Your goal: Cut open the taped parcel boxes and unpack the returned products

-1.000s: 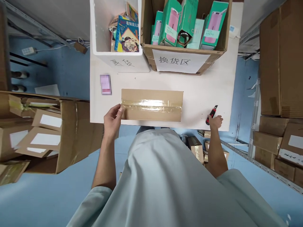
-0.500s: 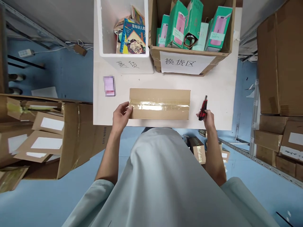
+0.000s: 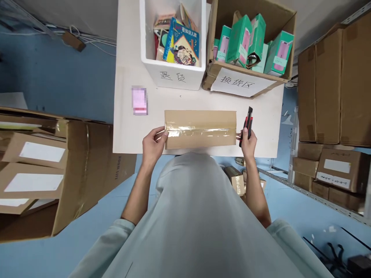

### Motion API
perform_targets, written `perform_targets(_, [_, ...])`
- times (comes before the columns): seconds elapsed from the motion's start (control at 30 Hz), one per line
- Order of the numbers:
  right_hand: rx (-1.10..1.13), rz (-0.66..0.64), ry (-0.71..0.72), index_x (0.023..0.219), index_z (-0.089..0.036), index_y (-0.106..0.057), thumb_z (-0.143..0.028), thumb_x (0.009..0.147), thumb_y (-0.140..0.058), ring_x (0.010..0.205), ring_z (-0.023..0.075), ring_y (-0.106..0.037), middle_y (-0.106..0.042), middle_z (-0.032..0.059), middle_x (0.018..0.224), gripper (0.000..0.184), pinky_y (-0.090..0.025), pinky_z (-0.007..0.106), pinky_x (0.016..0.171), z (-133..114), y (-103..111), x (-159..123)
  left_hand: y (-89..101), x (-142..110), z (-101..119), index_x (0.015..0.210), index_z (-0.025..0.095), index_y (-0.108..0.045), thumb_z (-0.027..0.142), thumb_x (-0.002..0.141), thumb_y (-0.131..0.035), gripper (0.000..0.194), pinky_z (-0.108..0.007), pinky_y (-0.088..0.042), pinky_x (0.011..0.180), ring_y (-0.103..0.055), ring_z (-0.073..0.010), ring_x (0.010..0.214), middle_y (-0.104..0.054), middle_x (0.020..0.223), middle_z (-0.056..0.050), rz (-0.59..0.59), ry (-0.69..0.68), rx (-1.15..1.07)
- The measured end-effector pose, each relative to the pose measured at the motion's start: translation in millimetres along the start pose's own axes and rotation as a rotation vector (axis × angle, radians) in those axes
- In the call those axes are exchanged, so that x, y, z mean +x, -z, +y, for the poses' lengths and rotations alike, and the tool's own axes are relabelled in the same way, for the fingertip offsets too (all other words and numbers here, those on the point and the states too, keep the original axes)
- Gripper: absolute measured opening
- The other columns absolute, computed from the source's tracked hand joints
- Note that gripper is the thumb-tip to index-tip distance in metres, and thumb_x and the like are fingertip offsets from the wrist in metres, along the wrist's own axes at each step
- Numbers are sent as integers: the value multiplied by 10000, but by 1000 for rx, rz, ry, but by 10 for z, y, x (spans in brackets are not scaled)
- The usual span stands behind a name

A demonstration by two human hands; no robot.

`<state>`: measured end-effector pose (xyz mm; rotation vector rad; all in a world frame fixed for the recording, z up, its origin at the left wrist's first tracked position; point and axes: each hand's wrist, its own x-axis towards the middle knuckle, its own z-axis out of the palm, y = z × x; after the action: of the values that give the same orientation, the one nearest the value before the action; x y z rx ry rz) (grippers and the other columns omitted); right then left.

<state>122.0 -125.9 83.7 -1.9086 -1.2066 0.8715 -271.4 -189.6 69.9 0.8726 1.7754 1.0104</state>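
Observation:
A long, flat cardboard box [image 3: 199, 139] lies on the white table, with clear shiny tape along its middle. At its left end, my left hand [image 3: 153, 144] grips the edge between thumb and fingers. My right hand [image 3: 248, 143] is closed around a black and red utility knife [image 3: 247, 125], whose tip points away from me. Fingers of that hand reach to the box's right end; whether they press on it I cannot tell. Whether the blade is out is too small to make out.
Behind the box stand a white foam bin [image 3: 174, 75] of books and a carton [image 3: 282, 80] of green boxes. A blurred pink item [image 3: 139, 101] lies on the table [image 3: 127, 131] at left. A large carton [image 3: 84, 170] of parcels is at lower left; stacked cartons [image 3: 327, 88] stand at right.
My right hand has come left with the knife, up to the box's right end, and the knife stands closer to upright. My left hand keeps its grip. The whole view has shifted.

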Motion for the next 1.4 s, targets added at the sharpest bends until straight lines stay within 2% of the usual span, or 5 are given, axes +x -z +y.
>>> perform_targets(0.17, [-341, -40, 234, 1188, -250, -707, -738, 1121, -480, 854, 253, -748, -806, 56, 936, 542, -602, 370, 854, -645, -79, -261, 203, 26, -45, 1429, 251, -740, 481, 962, -798, 523, -468, -690, 1096, -740, -322, 1396, -706, 1569, -138, -144, -124, -33])
perform_targets(0.37, [-752, -632, 581, 1514, -233, -697, -543, 1194, -424, 965, 283, -773, -845, 109, 1257, 522, -538, 349, 824, -1366, -536, -657, 220, 106, -158, 1378, 273, -789, 467, 995, -767, 430, -474, -682, 1144, -705, -298, 1416, -671, 1560, -116, -282, -209, -49])
perform_targets(0.5, [-1095, -846, 692, 1611, -276, -659, -469, 1242, -377, 977, 268, -779, -829, 105, 1305, 503, -442, 322, 713, -1642, -868, -803, 250, 179, -246, 1405, 260, -790, 411, 1000, -756, 433, -463, -697, 1117, -698, -313, 1407, -657, 1546, -129, -322, -241, -66])
perform_targets(0.7, [-1342, -872, 746, 1671, -309, -594, -404, 1246, -423, 896, 245, -767, -822, 120, 1255, 468, -390, 315, 690, -1747, -1067, -827, 286, 216, -281, 1390, 276, -805, 389, 957, -803, 447, -436, -697, 1109, -707, -303, 1383, -642, 1564, -104, -376, -217, -101])
perform_targets(1.4, [-1506, -952, 819, 1704, -253, -521, -67, 1132, -401, 910, 258, -739, -784, 162, 1283, 614, -434, 355, 724, -1987, -1104, -827, 308, 240, -248, 1383, 270, -799, 387, 951, -810, 448, -477, -686, 1143, -687, -327, 1436, -638, 1582, -110, -392, -195, -116])
